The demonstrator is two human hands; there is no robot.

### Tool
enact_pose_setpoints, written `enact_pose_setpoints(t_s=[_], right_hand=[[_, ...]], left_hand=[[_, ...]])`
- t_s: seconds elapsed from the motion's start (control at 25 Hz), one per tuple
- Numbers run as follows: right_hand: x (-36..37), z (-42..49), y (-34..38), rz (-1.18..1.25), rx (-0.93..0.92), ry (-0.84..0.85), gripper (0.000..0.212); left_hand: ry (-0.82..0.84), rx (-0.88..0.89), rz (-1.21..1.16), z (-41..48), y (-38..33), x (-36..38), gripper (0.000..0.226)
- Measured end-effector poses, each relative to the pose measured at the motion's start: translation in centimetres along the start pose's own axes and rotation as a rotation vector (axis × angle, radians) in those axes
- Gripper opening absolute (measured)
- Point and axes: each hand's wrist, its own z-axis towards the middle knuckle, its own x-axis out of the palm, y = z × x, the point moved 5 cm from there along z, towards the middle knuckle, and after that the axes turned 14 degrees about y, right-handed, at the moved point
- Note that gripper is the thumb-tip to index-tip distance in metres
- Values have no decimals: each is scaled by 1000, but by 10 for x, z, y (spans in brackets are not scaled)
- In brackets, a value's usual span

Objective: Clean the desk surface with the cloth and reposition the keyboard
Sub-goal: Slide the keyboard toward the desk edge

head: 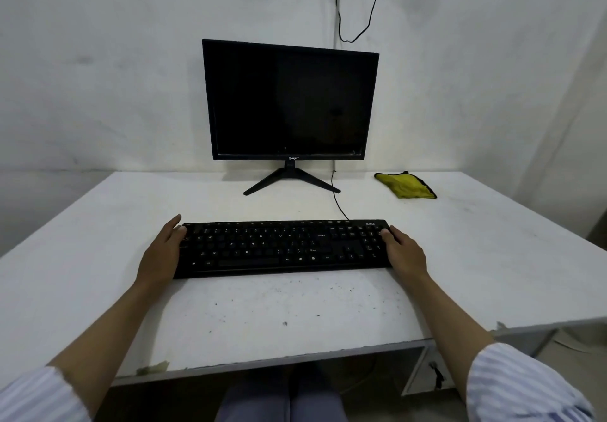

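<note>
A black keyboard [282, 247] lies flat on the white desk [98, 241], in front of the monitor. My left hand [162, 251] grips its left end, thumb on the keys. At the right end my right hand [403, 251] holds the keyboard the same way. A crumpled yellow cloth [406, 185] lies at the back right of the desk, apart from both hands. Dark specks of dirt dot the desk surface between the keyboard and the front edge.
A dark monitor [289, 101] on a V-shaped stand [290, 182] sits at the back centre against the wall. The keyboard's thin black cable [338, 201] runs back towards the stand. The desk's front edge is chipped.
</note>
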Motion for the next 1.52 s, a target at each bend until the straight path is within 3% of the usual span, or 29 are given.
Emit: enact_pose_setpoints(t_s=[0.24,0.4,0.6,0.88,1.12,1.52], right_hand=[[-1,-17,5,-14,-77,-106,39],[-2,-20,3,-38,-59,-172,47],[0,-21,5,-27,-74,-116,37],[2,-11,0,-101,-12,-3,51],[0,-15,4,-23,-26,-63,48],[0,-20,2,-87,-44,-154,42]], left_hand=[[-140,-27,-6,-16,0,-6,41],[-200,-64,-8,-23,-1,-4,41],[-200,-40,31,-30,-9,2,41],[-170,-34,143,-34,-13,10,44],[-185,-61,165,-30,-8,5,42],[-121,-91,148,-30,-5,3,47]])
